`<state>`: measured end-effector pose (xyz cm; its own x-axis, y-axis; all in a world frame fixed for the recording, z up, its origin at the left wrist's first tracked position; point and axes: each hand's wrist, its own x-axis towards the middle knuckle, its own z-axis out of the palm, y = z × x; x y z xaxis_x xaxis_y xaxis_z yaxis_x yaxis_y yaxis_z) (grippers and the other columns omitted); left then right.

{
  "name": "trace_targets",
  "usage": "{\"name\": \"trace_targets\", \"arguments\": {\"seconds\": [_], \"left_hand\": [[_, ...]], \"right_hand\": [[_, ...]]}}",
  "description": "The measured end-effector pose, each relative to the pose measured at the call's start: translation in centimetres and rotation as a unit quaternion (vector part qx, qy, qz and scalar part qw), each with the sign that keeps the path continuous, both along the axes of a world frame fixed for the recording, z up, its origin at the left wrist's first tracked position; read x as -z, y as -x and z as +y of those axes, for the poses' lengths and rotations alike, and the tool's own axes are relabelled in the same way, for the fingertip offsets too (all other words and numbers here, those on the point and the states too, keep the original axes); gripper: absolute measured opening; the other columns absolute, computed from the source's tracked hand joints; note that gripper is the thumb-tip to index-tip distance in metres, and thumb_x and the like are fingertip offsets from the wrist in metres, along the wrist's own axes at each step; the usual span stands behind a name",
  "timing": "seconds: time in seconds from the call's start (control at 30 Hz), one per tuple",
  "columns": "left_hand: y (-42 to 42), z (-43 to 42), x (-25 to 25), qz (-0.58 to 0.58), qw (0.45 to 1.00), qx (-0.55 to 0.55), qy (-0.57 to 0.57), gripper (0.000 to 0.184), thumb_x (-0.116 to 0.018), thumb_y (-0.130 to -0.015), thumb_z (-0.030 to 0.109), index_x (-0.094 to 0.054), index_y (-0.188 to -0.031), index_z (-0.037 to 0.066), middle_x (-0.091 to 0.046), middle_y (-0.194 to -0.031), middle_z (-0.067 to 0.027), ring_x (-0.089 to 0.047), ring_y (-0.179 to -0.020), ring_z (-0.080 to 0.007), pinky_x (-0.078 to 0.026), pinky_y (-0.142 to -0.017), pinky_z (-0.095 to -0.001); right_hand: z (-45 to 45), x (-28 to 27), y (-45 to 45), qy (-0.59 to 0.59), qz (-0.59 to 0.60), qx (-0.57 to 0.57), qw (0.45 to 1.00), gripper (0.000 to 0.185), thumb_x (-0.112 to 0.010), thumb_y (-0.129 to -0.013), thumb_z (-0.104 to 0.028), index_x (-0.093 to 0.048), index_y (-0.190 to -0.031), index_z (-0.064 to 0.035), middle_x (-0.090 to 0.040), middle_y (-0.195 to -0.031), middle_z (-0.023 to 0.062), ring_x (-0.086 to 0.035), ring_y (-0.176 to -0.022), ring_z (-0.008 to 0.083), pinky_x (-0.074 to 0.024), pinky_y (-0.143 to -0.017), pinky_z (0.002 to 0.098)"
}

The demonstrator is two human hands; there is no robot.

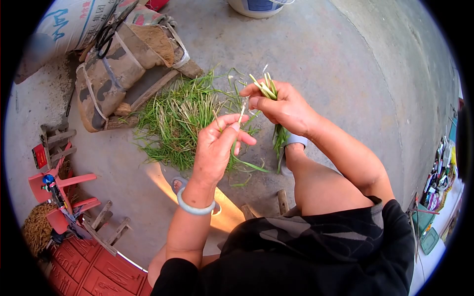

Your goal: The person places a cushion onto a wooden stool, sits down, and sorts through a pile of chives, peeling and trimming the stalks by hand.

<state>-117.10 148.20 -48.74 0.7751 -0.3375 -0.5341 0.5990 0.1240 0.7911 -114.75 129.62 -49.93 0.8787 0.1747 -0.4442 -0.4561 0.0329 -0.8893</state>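
My left hand (pixel 215 145), a pale bangle on its wrist, pinches a single chive-like stalk (pixel 241 114) between thumb and forefinger. The stalk's whitish end points up, and a green leaf trails below the hand. To its right, my right hand (pixel 279 103) is closed around a bunch of chive-like stalks (pixel 268 88). Their pale ends stick up above the fist, with green leaves hanging beneath it. The fingertips of both hands are close together but apart. Below and left of them, a loose heap of green and yellowed stalks (pixel 180 121) lies on the concrete floor.
A low wooden stool with a tied, padded seat (pixel 113 74) stands beside the heap. A white bucket (pixel 256 7) is at the top. Small red chairs (pixel 61 187) and a red panel (pixel 94 266) are at left, assorted items (pixel 437 172) at far right. My sandalled foot (pixel 295 143) rests near the heap.
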Motion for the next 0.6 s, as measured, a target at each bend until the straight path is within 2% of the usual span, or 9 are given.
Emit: {"name": "trace_targets", "arguments": {"seconds": [0.07, 0.17, 0.37, 0.47, 0.6], "left_hand": [[0.0, -0.1, 0.2, 0.004, 1.0, 0.001, 0.011, 0.02, -0.048, -0.093, 0.009, -0.058, -0.105, -0.003, -0.068, -0.079, -0.0112, -0.047, -0.06, -0.0046, -0.039, -0.058, -0.0184], [0.2, -0.1, 0.5, -0.005, 1.0, 0.009, 0.02, 0.019, -0.049, -0.093, 0.008, -0.059, -0.104, -0.003, -0.068, -0.084, -0.0104, -0.047, -0.063, -0.0042, -0.04, -0.06, -0.018], [0.3, -0.2, 0.9, -0.026, 0.999, 0.017, 0.019, 0.017, -0.051, -0.092, 0.007, -0.062, -0.102, -0.001, -0.067, -0.09, -0.0081, -0.047, -0.067, -0.0035, -0.04, -0.061, -0.0176], [0.5, -0.3, 1.0, -0.036, 0.999, 0.012, 0.014, 0.017, -0.052, -0.092, 0.007, -0.062, -0.102, -0.001, -0.067, -0.091, -0.008, -0.048, -0.066, -0.0036, -0.041, -0.061, -0.0176], [0.6, -0.2, 1.0, -0.043, 0.999, 0.009, 0.012, 0.017, -0.052, -0.092, 0.007, -0.063, -0.101, -0.002, -0.067, -0.091, -0.0082, -0.049, -0.066, -0.004, -0.041, -0.062, -0.018]], "right_hand": [[-0.1, -1.1, -0.3, -0.062, 0.075, -0.01, 0.995, 0.017, -0.063, -0.087, -0.021, -0.064, -0.083, -0.0054, -0.05, -0.062, -0.0055, -0.039, -0.052, 0.0039, -0.0301, -0.045, 0.0222], [-0.1, -0.1, 0.0, -0.044, 0.061, -0.027, 0.997, 0.016, -0.064, -0.087, -0.02, -0.064, -0.081, -0.0055, -0.052, -0.063, -0.0043, -0.037, -0.05, 0.0032, -0.0279, -0.044, 0.0215], [-0.1, 0.5, 0.4, -0.082, 0.117, -0.03, 0.989, 0.015, -0.063, -0.087, -0.019, -0.063, -0.08, -0.0058, -0.053, -0.065, -0.0031, -0.035, -0.048, 0.0031, -0.0252, -0.043, 0.0213], [0.2, 0.2, 0.6, -0.088, 0.122, -0.023, 0.988, 0.017, -0.063, -0.086, -0.021, -0.066, -0.079, -0.005, -0.051, -0.061, -0.0048, -0.039, -0.052, 0.0036, -0.0294, -0.045, 0.0237], [0.2, 0.4, 0.7, -0.105, 0.133, -0.025, 0.985, 0.017, -0.063, -0.087, -0.02, -0.066, -0.08, -0.005, -0.052, -0.061, -0.0047, -0.039, -0.051, 0.0037, -0.0293, -0.045, 0.0237]]}}
